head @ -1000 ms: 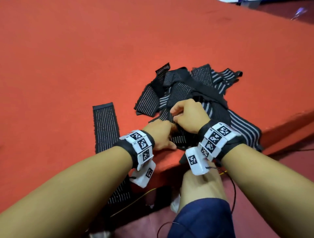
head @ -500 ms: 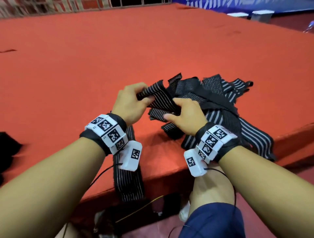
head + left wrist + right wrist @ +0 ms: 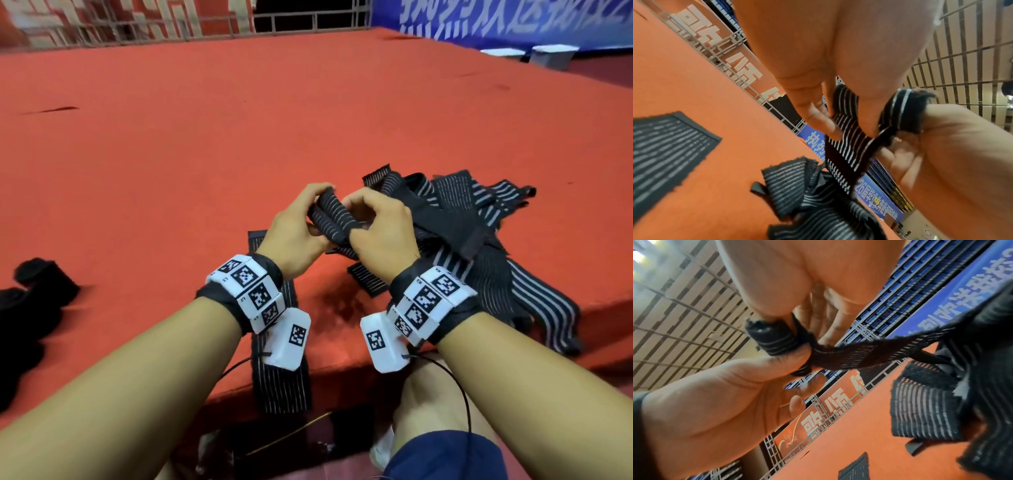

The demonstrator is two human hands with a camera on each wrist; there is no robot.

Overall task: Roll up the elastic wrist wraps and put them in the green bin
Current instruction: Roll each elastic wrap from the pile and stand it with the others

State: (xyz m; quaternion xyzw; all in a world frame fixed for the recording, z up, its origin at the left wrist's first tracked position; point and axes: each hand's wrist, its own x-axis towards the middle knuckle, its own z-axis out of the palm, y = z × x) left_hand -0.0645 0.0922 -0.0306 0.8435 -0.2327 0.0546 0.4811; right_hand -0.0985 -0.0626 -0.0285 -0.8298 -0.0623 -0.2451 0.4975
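Black, grey-striped wrist wrap (image 3: 331, 219), end partly rolled, above tangled pile (image 3: 479, 240)

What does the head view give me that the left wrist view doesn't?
Only the head view shows both wrists, the dark rolls far left on the red mat, and the flat wrap draped over the mat's edge. Only the left wrist view shows the wrap's rolled end pinched close up. Both show the left hand and right hand gripping the striped wrap, with the loose pile beyond. Neither shows a green bin.

dark bundles (image 3: 30, 301) blurred at left edge
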